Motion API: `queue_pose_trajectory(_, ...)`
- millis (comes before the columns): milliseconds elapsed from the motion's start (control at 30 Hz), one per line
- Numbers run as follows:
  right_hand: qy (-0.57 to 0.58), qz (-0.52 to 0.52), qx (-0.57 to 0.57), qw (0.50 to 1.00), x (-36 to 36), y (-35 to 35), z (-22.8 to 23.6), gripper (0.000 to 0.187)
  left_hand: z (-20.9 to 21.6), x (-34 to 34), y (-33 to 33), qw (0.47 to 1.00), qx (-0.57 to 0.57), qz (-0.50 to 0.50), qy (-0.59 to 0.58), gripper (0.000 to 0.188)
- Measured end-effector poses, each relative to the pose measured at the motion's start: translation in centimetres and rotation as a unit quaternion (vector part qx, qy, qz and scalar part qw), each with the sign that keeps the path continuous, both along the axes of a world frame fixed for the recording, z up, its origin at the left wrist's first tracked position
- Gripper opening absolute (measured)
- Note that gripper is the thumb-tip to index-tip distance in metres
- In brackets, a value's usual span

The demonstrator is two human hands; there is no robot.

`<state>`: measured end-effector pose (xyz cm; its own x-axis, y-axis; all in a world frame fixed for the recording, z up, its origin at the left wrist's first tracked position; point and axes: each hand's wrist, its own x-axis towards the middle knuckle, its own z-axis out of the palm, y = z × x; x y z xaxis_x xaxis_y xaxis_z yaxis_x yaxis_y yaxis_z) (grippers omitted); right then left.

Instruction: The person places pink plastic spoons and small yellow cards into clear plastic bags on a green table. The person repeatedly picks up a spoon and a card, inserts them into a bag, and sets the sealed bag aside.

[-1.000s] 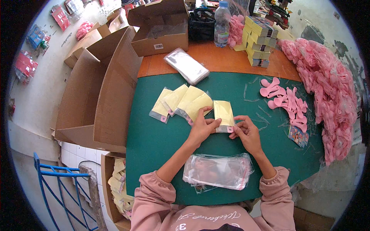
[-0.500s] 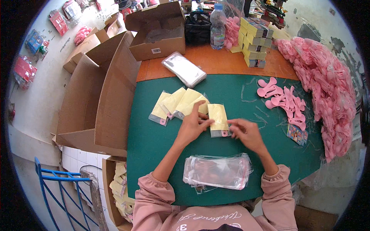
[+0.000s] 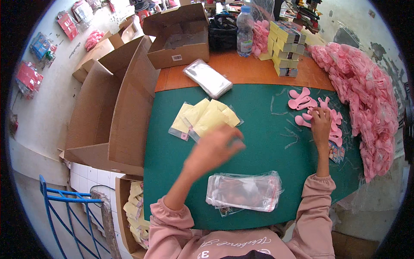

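My left hand (image 3: pixel 214 149) is blurred by motion over the near edge of several yellow-card packets (image 3: pixel 209 114) in clear bags, laid overlapping on the green mat. Its thumb and forefinger look apart, and nothing shows between them. At the right, the bent fingers of my right hand (image 3: pixel 320 123) close on a spoon in a loose heap of pink plastic spoons (image 3: pixel 302 101); the fingers partly hide it. Small printed cards (image 3: pixel 336 152) lie under the right wrist. Nearer my body is a stack of flat clear plastic bags (image 3: pixel 241 191).
A bundle of clear sleeves (image 3: pixel 208 78) lies at the mat's far edge. Behind are an open carton (image 3: pixel 177 39), a water bottle (image 3: pixel 244 32) and stacked card blocks (image 3: pixel 285 49). Bagged pink spoons (image 3: pixel 362 99) are heaped along the right; a large cardboard box (image 3: pixel 92 116) stands left.
The packet between my hands has left that spot; the left-hand packets now spread slightly differently. My right hand has moved right to the spoons, and my left hand has shifted slightly nearer me.
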<state>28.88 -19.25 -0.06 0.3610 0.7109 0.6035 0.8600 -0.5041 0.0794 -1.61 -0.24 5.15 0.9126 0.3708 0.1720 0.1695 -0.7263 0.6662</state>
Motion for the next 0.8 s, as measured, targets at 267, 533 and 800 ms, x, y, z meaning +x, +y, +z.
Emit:
queue_pose_trajectory(267,0.315,0.069,0.170,0.931,-3.0,0.2,2.8,0.017,-4.3,2.1,-5.5,0.977,-0.059,-0.173,0.113,0.028)
queue_pose_trajectory(533,0.655,0.249,0.022,0.714,-6.5,-1.3,6.8,0.023,-2.4,2.3,-3.7,0.962,-0.184,-0.177,0.096,0.017)
queue_pose_trajectory(800,0.586,0.299,-0.214,0.722,-8.3,0.3,6.5,0.015,-2.4,1.9,-1.8,0.914,-0.295,-0.255,0.112,0.014)
